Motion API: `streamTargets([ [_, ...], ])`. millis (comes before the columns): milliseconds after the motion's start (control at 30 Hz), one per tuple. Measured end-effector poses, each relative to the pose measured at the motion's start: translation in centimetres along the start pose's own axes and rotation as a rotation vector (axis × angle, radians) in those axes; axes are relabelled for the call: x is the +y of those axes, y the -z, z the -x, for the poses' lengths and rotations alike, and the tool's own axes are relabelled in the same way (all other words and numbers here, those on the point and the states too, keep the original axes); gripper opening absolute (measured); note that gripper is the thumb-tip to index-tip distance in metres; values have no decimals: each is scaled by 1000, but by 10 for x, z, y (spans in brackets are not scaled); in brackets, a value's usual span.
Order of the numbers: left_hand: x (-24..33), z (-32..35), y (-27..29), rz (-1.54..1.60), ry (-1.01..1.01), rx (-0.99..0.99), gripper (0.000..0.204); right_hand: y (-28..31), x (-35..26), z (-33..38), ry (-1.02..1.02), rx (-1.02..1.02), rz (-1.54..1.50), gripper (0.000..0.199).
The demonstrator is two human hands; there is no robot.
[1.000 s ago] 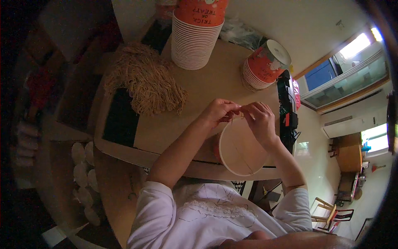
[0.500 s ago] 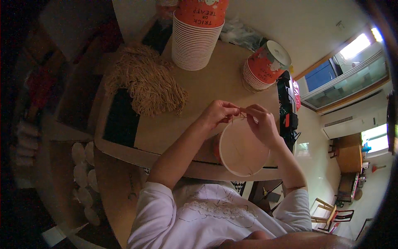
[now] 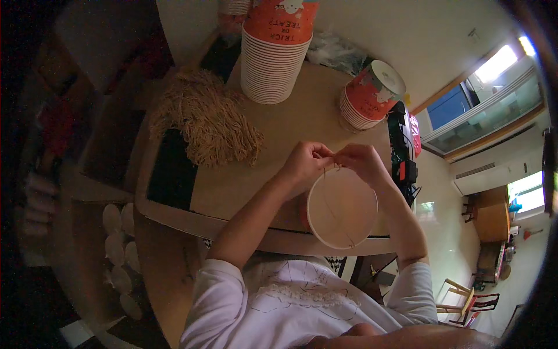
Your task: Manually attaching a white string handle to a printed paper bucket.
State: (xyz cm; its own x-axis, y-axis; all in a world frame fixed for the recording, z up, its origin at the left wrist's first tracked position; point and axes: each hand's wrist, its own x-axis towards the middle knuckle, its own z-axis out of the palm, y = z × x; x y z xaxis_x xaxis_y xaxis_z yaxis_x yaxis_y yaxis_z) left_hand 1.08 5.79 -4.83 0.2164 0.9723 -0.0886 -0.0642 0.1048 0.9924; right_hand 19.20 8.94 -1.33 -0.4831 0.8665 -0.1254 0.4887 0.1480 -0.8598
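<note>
Currently, the paper tub [image 3: 342,210] is located at the near edge of the surface [image 3: 285,131], right of centre, its mouth overlapping that edge in view. Bare brown board extends from the tub to the tall tub stack [image 3: 272,67] near the far edge; a loose, fibrous cord bundle [image 3: 209,122] occupies the left side. The tub has a round white rim and a smooth, pale interior. Left hand [image 3: 311,161] and right hand [image 3: 360,160]: fingertips together, pinching thin brown cord [image 3: 339,167] at the far rim.
</note>
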Motion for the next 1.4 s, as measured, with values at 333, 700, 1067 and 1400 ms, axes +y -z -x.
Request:
streamTargets([
  [333,-12,-6,1,-46,-92,61,12,-3,-3,-1,37,104,110,9],
  [700,-8,-5,-5,-255,-241,142,15,-3,6,-4,16,102,47,10],
  [1067,-14,-8,-4,-424,-382,199,13,-3,3,-7,-82,99,87,12],
  [1400,-18,-8,-3,-244,-266,165,10,-6,3,-8,-37,76,-158,12],
])
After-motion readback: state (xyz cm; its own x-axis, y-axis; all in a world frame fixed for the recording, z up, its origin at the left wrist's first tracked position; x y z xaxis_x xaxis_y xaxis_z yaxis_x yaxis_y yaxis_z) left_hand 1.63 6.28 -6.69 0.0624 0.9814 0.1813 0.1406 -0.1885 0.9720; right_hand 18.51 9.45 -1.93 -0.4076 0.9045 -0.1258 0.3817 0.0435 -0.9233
